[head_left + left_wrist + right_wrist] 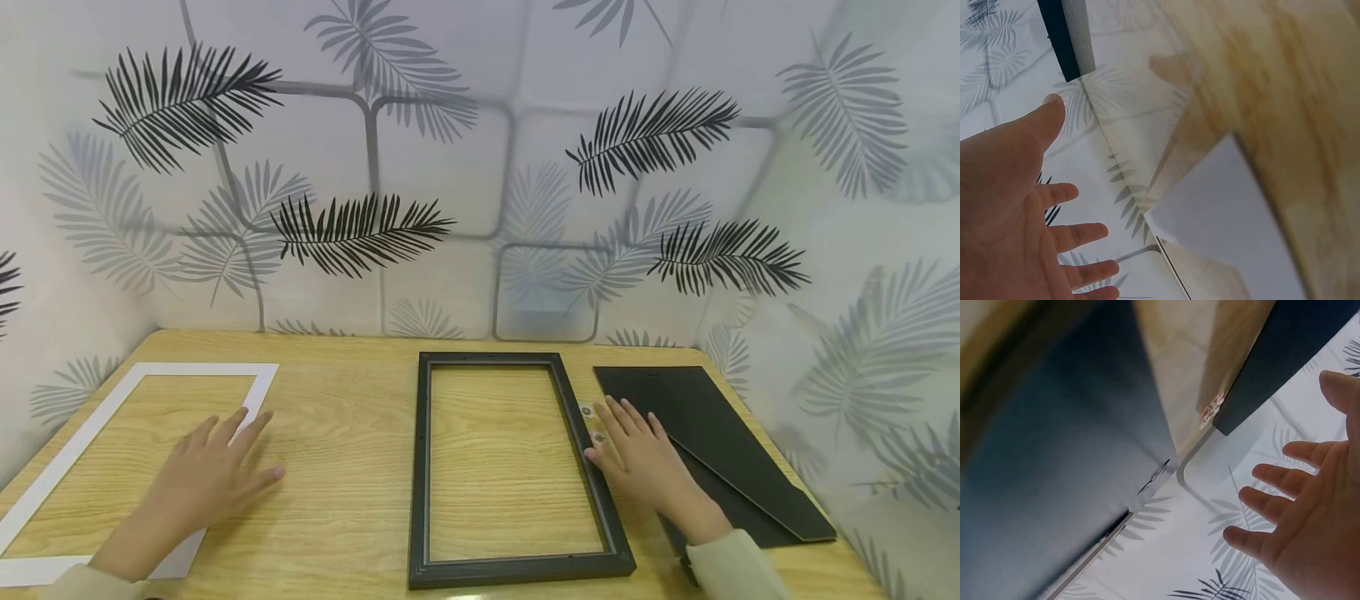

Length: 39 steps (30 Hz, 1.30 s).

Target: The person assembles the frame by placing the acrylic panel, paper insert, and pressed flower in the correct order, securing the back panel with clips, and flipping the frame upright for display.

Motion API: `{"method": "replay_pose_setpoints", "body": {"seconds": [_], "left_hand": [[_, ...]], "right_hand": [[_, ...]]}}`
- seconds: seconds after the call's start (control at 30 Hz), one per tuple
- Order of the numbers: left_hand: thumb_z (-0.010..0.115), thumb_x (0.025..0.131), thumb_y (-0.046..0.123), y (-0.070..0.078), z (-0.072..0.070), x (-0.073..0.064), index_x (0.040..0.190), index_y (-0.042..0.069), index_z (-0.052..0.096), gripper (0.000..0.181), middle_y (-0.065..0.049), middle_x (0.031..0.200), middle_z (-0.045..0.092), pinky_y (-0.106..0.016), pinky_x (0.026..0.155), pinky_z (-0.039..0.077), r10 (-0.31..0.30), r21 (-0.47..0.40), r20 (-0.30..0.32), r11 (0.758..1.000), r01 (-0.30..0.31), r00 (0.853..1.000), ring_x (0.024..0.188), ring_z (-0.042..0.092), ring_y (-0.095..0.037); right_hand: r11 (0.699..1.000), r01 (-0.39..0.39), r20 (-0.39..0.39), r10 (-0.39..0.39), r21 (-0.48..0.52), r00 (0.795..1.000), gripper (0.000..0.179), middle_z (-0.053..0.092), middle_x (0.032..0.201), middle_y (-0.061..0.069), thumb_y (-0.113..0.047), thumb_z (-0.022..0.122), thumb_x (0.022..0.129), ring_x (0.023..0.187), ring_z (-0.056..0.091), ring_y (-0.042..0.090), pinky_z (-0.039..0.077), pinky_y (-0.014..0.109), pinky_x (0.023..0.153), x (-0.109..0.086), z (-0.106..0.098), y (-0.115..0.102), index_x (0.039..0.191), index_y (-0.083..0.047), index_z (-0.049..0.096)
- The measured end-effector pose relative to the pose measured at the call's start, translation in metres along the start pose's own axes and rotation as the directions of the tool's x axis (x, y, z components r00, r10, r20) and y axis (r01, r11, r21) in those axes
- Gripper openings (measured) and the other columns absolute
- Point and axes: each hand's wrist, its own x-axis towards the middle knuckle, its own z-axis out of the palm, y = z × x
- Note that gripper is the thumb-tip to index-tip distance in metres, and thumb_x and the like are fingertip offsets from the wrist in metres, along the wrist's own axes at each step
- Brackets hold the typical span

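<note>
My left hand (206,479) hovers with fingers spread over a white rectangular mat (72,454) on the left of the table. In the left wrist view, the thumb and fingers hold nothing, and a mat corner (1210,200) shows beside them. An empty black picture frame (421,467) lies in the middle. My right hand (645,462) is between that frame and a black backing board (652,392), its thumb overlapping the frame's right side in the head view. Its fingers are extended and apart. A diagonal flap edge crosses the board.
Small flower-patterned pieces (587,411) lie between the frame and the board, partly behind the right fingers. The wood-grain table (337,433) ends at a leaf-patterned backdrop (450,283), which also rises along both sides.
</note>
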Motion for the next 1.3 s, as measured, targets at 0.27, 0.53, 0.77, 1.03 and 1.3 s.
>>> {"method": "replay_pose_setpoints", "body": {"seconds": [0.27, 0.53, 0.77, 1.03, 1.3], "left_hand": [[0.058, 0.08, 0.057, 0.007, 0.001, -0.002, 0.134, 0.008, 0.042, 0.074, -0.027, 0.127, 0.049, -0.061, 0.086, 0.038, 0.015, -0.038, -0.008, 0.999, -0.015, 1.0, 0.109, 0.046, -0.053], [0.059, 0.08, 0.056, 0.012, 0.002, -0.003, 0.13, 0.009, 0.048, 0.07, -0.027, 0.121, 0.053, -0.061, 0.083, 0.04, 0.024, -0.027, 0.009, 0.999, -0.024, 1.0, 0.106, 0.048, -0.052], [0.06, 0.079, 0.055, 0.013, 0.005, -0.005, 0.13, 0.009, 0.049, 0.07, -0.025, 0.118, 0.055, -0.061, 0.083, 0.041, 0.04, -0.04, 0.007, 0.998, -0.04, 0.999, 0.105, 0.05, -0.051], [0.06, 0.08, 0.054, 0.013, 0.007, -0.005, 0.13, 0.008, 0.048, 0.07, -0.025, 0.116, 0.056, -0.06, 0.08, 0.043, 0.055, -0.058, 0.025, 0.997, -0.054, 0.998, 0.102, 0.051, -0.051], [0.064, 0.078, 0.052, 0.014, 0.007, -0.002, 0.126, 0.004, 0.05, 0.07, -0.028, 0.11, 0.056, -0.061, 0.077, 0.043, 0.043, -0.117, 0.032, 0.992, -0.039, 0.999, 0.098, 0.052, -0.05]], "right_hand": [[0.998, 0.05, 0.008, -0.05, -0.037, 0.999, 0.064, 0.034, 0.145, 0.018, -0.042, 0.051, 0.091, 0.133, 0.029, 0.037, 0.022, 0.061, 0.103, 0.0, 0.0, -0.006, 0.142, -0.008, 0.032], [0.992, 0.106, 0.012, -0.105, -0.071, 0.994, 0.06, 0.042, 0.139, 0.016, -0.038, 0.054, 0.09, 0.128, 0.039, 0.037, 0.027, 0.06, 0.101, -0.001, 0.007, -0.008, 0.139, -0.007, 0.038], [0.988, 0.142, 0.017, -0.142, -0.063, 0.99, 0.056, 0.046, 0.136, 0.016, -0.034, 0.054, 0.091, 0.124, 0.044, 0.035, 0.029, 0.059, 0.1, -0.001, 0.009, -0.009, 0.138, -0.007, 0.04], [0.986, 0.156, 0.03, -0.155, -0.053, 0.988, 0.053, 0.048, 0.134, 0.016, -0.032, 0.054, 0.091, 0.12, 0.047, 0.035, 0.03, 0.058, 0.1, -0.001, 0.01, -0.01, 0.137, -0.008, 0.041], [0.985, 0.164, 0.033, -0.162, -0.056, 0.986, 0.053, 0.047, 0.134, 0.016, -0.032, 0.054, 0.091, 0.12, 0.047, 0.035, 0.03, 0.058, 0.1, -0.001, 0.009, -0.01, 0.137, -0.008, 0.041]]}}
